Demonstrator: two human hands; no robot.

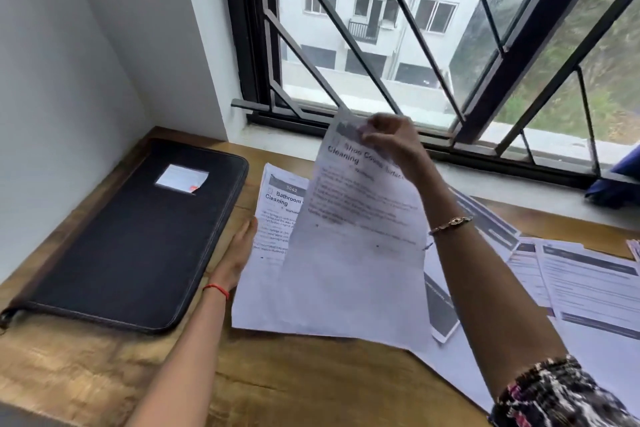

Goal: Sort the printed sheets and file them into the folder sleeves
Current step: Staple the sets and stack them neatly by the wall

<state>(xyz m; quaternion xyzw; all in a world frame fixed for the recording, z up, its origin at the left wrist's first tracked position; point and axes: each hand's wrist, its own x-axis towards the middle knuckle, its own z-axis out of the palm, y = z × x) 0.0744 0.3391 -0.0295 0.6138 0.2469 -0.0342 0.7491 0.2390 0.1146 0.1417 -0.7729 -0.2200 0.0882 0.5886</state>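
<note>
On my feed the desk (294, 385) is wood w/ strong grain, dull satin finish, some rough-looking patches. Folder (138, 236) is black, matt and fine-textured; cloth or faux leather, I can't tell which, w/ stitched edging. Its label pocket (181, 177) looks like clear glossy plastic over white card. Sheet (353, 270) is thin white paper, matt and limp enough to curl, w/ blurred black print. Stack (280, 204) is the same plain paper, print sharper. Window frame (242, 28) is dark painted metal, low sheen. Wall (52, 80) is white paint, smooth, matt. Sill (502, 180) looks grey, smooth, stone-like. Bracelet (450, 224) is shiny gold-tone metal. Thread (217, 289) is red, matt. Sleeve (554, 395) is patterned cloth.
</note>
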